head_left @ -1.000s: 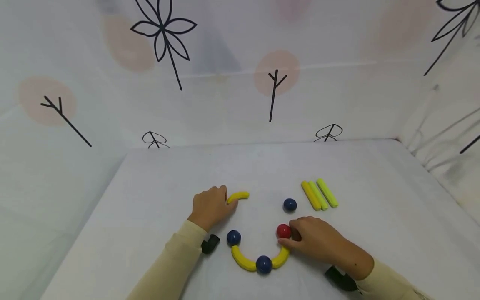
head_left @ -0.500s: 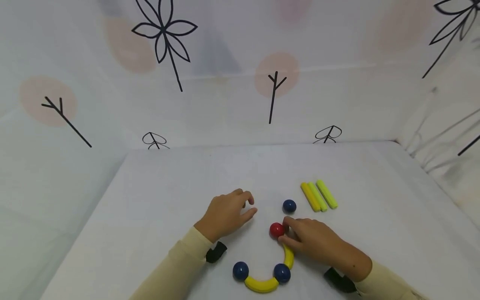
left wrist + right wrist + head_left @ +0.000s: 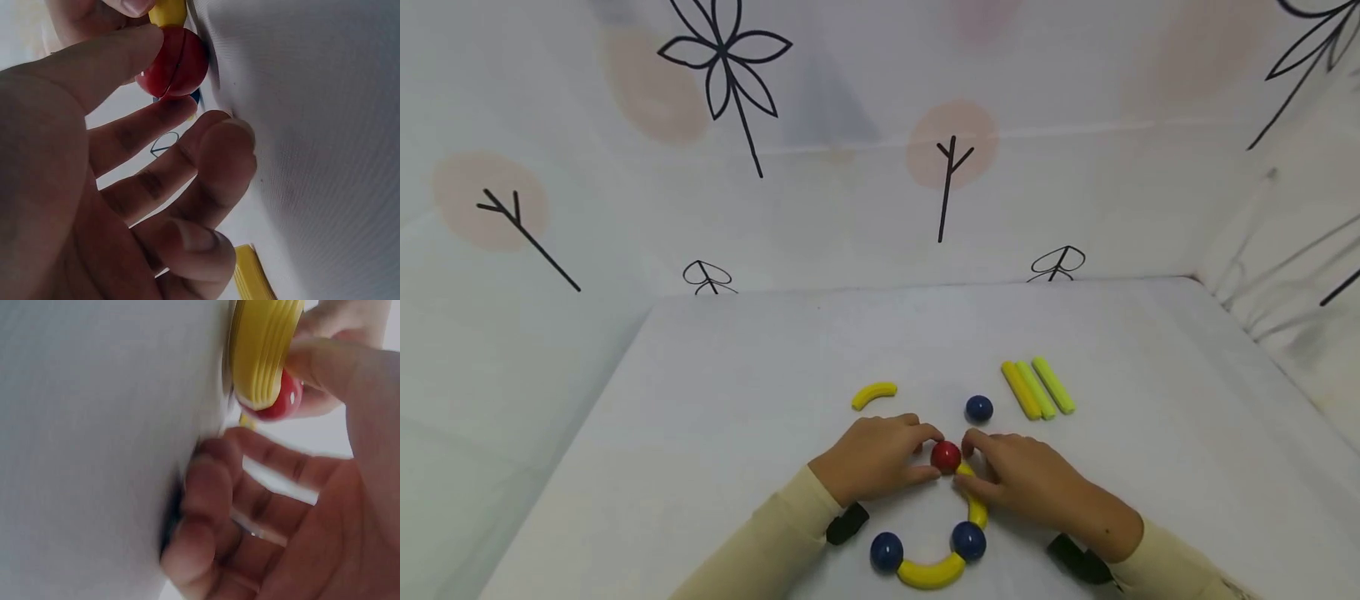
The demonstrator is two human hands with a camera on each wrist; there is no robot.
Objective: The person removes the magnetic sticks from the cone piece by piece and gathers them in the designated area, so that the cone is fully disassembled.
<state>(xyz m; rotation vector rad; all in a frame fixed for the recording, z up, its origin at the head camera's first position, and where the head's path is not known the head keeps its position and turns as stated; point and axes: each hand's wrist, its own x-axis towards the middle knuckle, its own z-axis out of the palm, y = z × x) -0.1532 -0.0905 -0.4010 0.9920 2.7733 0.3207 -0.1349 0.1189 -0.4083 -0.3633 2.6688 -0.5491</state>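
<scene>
A red ball (image 3: 946, 457) joins the upper end of a curved yellow piece (image 3: 976, 508). From the left, my left hand (image 3: 883, 454) pinches this ball between thumb and index finger. My right hand (image 3: 1030, 475) is on the other side, its thumb touching the yellow piece. In the right wrist view its index finger stands apart from that ridged piece (image 3: 265, 350). Below, a dark blue ball (image 3: 968, 542) links to a second curved yellow piece (image 3: 931, 573), which ends at another blue ball (image 3: 887, 552).
A loose curved yellow piece (image 3: 874, 394) lies beyond my left hand. A single blue ball (image 3: 979, 409) sits behind my right hand. Farther right are a straight yellow rod (image 3: 1022, 390) and two yellow-green rods (image 3: 1054, 385). The white table (image 3: 737, 358) meets a patterned cloth behind.
My left hand has left the loose yellow piece and come right and nearer, to the red ball. The U-shaped chain has changed shape, its red end shifting left and its lower pieces swinging round.
</scene>
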